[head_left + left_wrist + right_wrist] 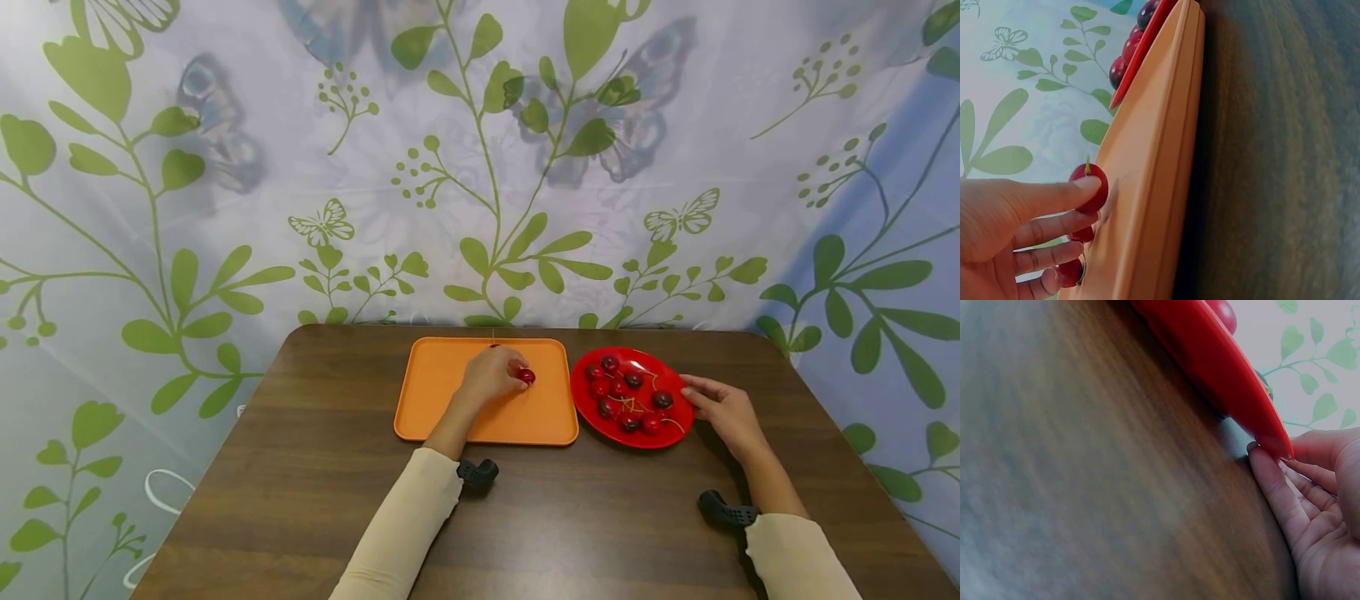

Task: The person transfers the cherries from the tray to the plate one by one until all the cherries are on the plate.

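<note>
Over the orange tray point(431, 392), my left hand point(489, 375) pinches a red cherry point(527, 376) between thumb and fingers. The left wrist view shows this cherry point(1092, 195) with a short stem against the thumb. Behind those fingers, more red cherries point(1070, 274) are partly hidden on the tray. My right hand point(723, 412) grips the right rim of a red plate point(592, 425). In the right wrist view, the fingers of that hand point(1316, 506) hold the plate edge point(1260, 419) from both sides. Several red and dark cherries point(633, 379) with stems lie on the plate.
Tray and plate stand side by side near the back of a brown wooden table point(585, 517). A leaf-and-butterfly patterned cloth point(360, 183) hangs right behind the table. Black straps with camera mounts point(478, 475) sit at both wrists.
</note>
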`<state>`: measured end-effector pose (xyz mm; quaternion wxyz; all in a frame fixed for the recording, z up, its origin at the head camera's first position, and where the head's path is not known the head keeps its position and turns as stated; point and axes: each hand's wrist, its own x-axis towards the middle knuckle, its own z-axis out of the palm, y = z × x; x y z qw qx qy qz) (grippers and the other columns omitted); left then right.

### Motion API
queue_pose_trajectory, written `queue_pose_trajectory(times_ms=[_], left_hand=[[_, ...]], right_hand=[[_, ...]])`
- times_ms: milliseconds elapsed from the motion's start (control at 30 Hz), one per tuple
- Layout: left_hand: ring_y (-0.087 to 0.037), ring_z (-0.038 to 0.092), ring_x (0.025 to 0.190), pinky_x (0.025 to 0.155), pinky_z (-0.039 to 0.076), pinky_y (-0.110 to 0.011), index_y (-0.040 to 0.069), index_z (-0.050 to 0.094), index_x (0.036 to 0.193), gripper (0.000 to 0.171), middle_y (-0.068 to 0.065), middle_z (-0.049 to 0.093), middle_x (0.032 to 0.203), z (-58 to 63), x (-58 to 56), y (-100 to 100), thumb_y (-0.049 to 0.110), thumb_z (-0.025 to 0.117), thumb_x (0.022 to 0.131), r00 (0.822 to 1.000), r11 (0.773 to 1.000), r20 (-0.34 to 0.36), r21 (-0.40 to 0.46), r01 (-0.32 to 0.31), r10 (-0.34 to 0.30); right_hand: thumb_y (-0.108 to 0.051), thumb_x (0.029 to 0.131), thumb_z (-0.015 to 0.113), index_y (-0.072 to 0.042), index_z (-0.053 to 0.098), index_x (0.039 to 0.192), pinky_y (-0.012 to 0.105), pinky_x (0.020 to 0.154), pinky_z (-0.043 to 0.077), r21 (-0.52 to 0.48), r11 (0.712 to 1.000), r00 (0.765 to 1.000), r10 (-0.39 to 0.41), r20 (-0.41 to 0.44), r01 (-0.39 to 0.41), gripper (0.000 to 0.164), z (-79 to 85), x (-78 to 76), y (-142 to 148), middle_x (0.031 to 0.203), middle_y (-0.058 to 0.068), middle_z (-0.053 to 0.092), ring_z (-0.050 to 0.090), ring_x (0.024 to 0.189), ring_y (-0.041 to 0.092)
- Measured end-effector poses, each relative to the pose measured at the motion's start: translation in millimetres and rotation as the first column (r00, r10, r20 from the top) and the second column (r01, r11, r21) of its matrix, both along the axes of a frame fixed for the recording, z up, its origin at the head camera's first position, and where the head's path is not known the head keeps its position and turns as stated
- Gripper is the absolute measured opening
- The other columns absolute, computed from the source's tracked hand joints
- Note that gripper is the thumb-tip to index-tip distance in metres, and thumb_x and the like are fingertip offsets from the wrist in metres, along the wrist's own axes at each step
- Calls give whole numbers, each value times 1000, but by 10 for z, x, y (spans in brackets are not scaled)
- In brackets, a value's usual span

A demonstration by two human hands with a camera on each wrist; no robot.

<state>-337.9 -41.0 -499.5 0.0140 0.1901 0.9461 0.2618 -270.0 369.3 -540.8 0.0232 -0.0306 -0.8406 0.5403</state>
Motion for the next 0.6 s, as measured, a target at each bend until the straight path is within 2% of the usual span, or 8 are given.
queue_pose_trajectory(times_ms=[167,367,600], left_hand=[[-14,67,91,80,54,-33,16,78,111,32,4,75,98,-14,-18,-12,26,87,82,999,995,42,97,11,-15],[-13,67,90,82,53,-32,15,78,111,29,3,75,98,-20,-40,-11,23,85,84,994,975,104,224,-4,-20],[-11,63,83,76,51,-28,18,79,112,30,4,75,98,-22,-45,-6,24,86,84,996,965,84,262,10,-33]], right_hand=[[-34,102,63,6,53,142,20,73,57,0,1000,1000,-1,-2,1,58,-7,-3,1,101,-27,63,64,86,-7],[-32,102,63,8,52,142,20,73,57,-17,1000,1000,3,-4,-3,58,1,4,-3,98,-28,64,64,86,-7],[-33,102,62,7,53,142,20,73,57,-1,1000,1000,1,1,-1,57,11,10,-8,98,-28,64,63,87,-7]])
